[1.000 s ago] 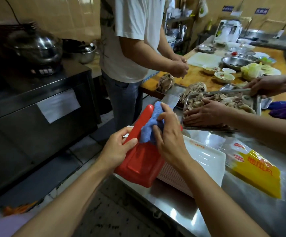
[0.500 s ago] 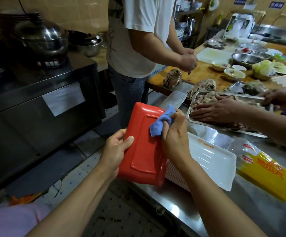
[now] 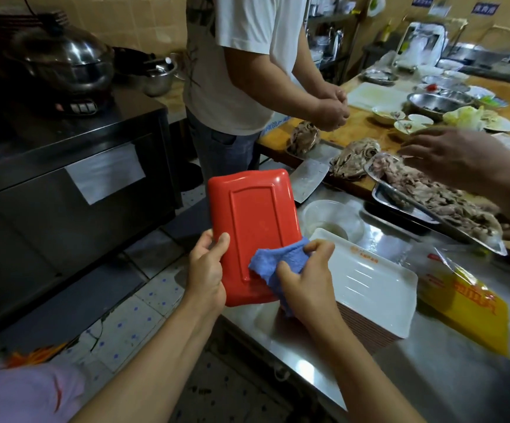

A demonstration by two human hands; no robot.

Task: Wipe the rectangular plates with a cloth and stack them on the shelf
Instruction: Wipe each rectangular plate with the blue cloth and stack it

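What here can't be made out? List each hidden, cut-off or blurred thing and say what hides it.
- Red plate, head view: only its underside shows; the eating face is turned away.
- Stack of plates: the right hand and blue cloth cover its near corner; the count is unreadable.
- Shelf: not in view.
- Yellow packet: print blurred.
- Left hand: its fingers hide behind the plate.

Blue cloth (image 3: 273, 264) and right hand (image 3: 307, 285) now lower on the red plate (image 3: 253, 227), seemingly near its bottom edge.
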